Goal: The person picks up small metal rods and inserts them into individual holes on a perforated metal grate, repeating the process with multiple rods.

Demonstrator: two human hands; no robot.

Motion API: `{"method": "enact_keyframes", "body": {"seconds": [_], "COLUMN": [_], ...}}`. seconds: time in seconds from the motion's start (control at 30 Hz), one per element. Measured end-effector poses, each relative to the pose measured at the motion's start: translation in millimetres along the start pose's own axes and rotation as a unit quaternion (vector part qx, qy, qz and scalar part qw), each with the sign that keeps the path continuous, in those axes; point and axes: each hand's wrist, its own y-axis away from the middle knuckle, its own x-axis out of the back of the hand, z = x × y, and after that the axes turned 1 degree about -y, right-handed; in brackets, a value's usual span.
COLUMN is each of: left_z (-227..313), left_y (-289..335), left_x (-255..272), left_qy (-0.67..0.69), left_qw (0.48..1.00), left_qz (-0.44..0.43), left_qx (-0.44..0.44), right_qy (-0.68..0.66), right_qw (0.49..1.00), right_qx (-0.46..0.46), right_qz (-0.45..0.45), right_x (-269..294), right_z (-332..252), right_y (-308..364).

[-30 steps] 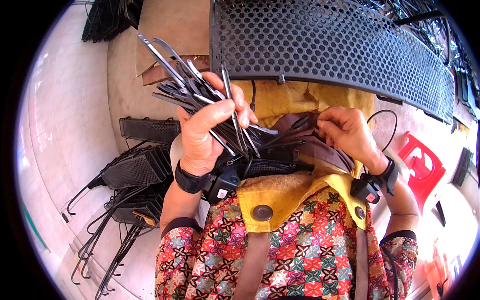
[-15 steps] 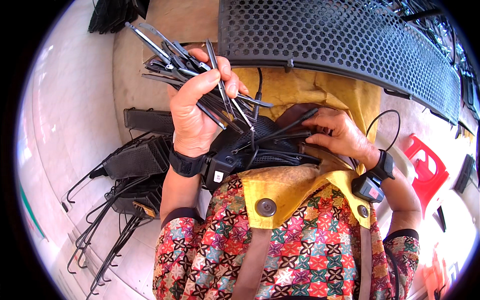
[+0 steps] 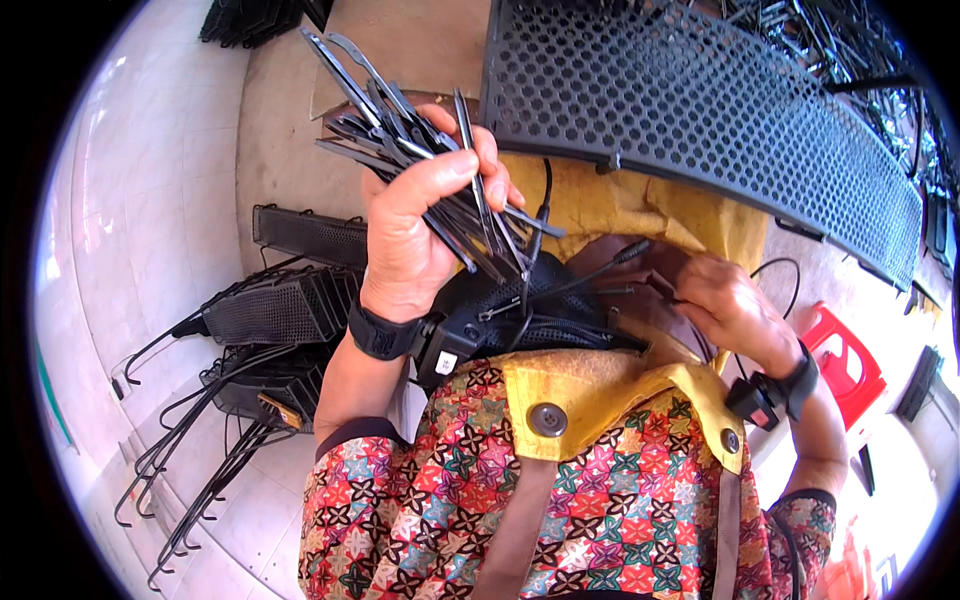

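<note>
Person's left hand closed around splayed bundle of thin dark strips, raised above lap, near edge of perforated black panel. Right hand bent, fingers at brown cloth over lap; cannot tell whether it pinches anything. Step in hand looks like left storing bundle, right working at cloth. Next move seems to call for firm left grip, strips pointing several ways.

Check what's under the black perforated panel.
Yellow cloth meets the near edge of the panel and seems to continue beneath; anything farther under is covered.
</note>
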Motion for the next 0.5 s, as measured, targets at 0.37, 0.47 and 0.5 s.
{"method": "enact_keyframes", "body": {"seconds": [0.37,0.47,0.5], "left_z": [4.1,1.8,2.1], "left_y": [0.5,-3.8,-4.1], "left_x": [-13.5,-18.5,-18.4], "left_qy": [-0.038,-0.033,-0.028], "left_qw": [0.996,0.994,0.994], "left_qz": [0.016,-0.012,-0.011], "left_qx": [0.080,0.104,0.104], "right_qy": [-0.100,-0.062,-0.029], "right_qw": [0.885,0.863,0.850], "right_qx": [-0.042,0.061,0.091], "right_qz": [0.453,0.497,0.519], "right_x": [70.4,86.9,89.9], "right_z": [-56.2,-53.7,-49.8], "right_y": [-79.3,-120.5,-136.7]}}
